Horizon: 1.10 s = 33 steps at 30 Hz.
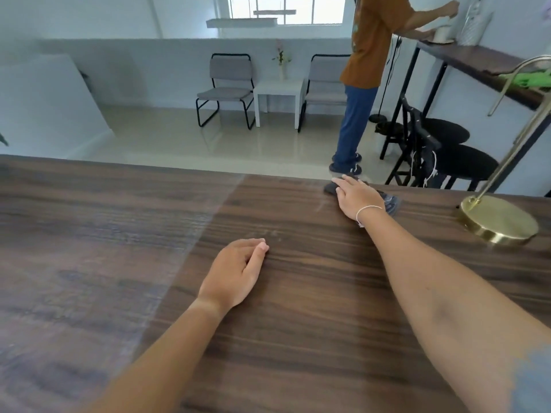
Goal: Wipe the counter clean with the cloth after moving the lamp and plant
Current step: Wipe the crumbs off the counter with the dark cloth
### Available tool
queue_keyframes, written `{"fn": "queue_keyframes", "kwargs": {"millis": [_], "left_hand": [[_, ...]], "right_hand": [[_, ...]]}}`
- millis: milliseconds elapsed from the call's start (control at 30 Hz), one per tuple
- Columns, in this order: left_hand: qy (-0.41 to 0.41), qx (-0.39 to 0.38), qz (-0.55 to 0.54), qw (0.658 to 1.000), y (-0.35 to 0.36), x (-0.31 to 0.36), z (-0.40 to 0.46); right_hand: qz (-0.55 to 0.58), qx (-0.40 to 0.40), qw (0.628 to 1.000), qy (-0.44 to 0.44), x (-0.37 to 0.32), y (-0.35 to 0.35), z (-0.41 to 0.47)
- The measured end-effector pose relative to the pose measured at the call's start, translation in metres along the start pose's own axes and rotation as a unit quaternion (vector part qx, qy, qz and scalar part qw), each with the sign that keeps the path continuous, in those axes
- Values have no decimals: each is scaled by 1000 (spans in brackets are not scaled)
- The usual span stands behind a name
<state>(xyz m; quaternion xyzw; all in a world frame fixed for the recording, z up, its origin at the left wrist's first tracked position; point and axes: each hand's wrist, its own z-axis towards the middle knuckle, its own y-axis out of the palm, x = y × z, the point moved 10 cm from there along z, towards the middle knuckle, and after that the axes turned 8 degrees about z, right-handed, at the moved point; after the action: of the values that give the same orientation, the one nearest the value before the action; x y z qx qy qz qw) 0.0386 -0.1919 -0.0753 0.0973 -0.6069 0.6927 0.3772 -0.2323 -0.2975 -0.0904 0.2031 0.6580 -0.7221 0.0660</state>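
A dark wooden counter (268, 308) fills the lower view. My right hand (356, 196) lies flat, fingers spread, pressing a dark grey cloth (389, 202) onto the counter near its far edge. My left hand (238, 271) rests on the counter in the middle, fingers together and lightly curled, holding nothing. A brass lamp (498, 219) with a round base stands on the counter at the right, its thin stem rising up out of the view. The plant is not in view.
Beyond the far counter edge a person in an orange shirt (372, 40) stands at a high dark shelf table (477, 59). Black stools (465, 162) stand under it. Two grey chairs (226, 87) and a white side table (278, 90) line the back wall.
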Motion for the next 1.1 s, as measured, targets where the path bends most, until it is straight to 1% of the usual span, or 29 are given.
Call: {"fn": "queue_keyframes", "kwargs": {"millis": [67,133,200,300,367,433,533,600,667,733,833,900,933,1100], "left_hand": [[-9,-1,1,1000,1,-2,1],[-16,-4,-1,1000,2,-3,1],[-21,-7,-2,1000,2,-4,0],[-34,-17,-10,999,4,-9,-1],[-38,-24,-4,999,5,-10,-2],[-33,-26,6,999,7,-6,-2],[-33,-24,9,999,7,-6,-2],[-31,-19,13,999,7,-7,-2],[-32,-16,13,999,6,-7,-2],[-34,-17,4,999,5,-7,0],[-38,-22,-8,999,4,-7,-1],[-41,-21,-15,999,2,-7,-1],[-43,-21,-17,999,2,-8,-2],[-33,-38,2,999,2,2,-7]], "right_hand": [[-5,2,1000,-22,-19,7,11],[1,-23,998,-59,-40,17,6],[12,-57,991,-124,-60,24,-16],[31,-90,967,-235,-76,25,-71],[42,-103,957,-266,-73,22,-83],[41,-104,963,-246,-65,20,-57],[33,-72,986,-146,-60,20,13],[22,-52,992,-117,-76,29,43],[20,-48,990,-134,-111,44,54],[17,-61,982,-178,-146,61,49],[19,-101,971,-216,-160,71,27],[23,-100,971,-215,-144,63,10],[26,-93,975,-200,-130,56,2],[27,-24,997,-62,-20,6,-50]]}}
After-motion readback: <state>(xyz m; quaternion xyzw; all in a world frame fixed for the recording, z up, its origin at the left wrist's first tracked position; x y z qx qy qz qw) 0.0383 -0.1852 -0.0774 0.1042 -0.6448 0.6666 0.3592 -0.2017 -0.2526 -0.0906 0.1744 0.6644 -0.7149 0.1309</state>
